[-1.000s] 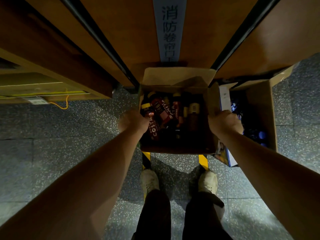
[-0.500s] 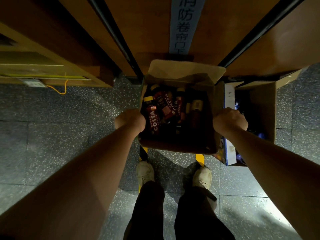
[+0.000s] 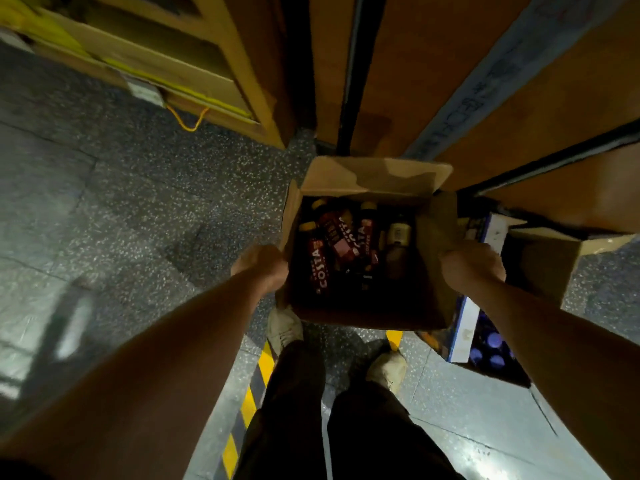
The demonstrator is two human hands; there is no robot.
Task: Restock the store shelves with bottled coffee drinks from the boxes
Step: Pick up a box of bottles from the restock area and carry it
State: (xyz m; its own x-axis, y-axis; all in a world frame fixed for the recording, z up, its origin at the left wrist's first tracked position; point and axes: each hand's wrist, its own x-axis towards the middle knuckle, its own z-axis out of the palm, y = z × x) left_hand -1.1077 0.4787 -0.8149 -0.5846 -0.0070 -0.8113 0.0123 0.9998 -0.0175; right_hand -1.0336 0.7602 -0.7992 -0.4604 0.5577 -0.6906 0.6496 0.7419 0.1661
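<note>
An open cardboard box hangs in front of me above the floor, its flaps up. Inside lie several bottled coffee drinks with dark red Costa labels and yellow caps, jumbled on their sides. My left hand grips the box's left wall. The right wall is gripped by my right hand. Both sets of fingers curl round the cardboard edges.
A second open cardboard box with a blue and white carton of dark bottles stands on the floor at right. Brown wall panels rise ahead. A wooden shelf unit sits at upper left. Yellow-black floor tape runs beside my shoes.
The box has come up and toward me in both hands. My view has swung to the right, so the wall panels and shelf now appear tilted.
</note>
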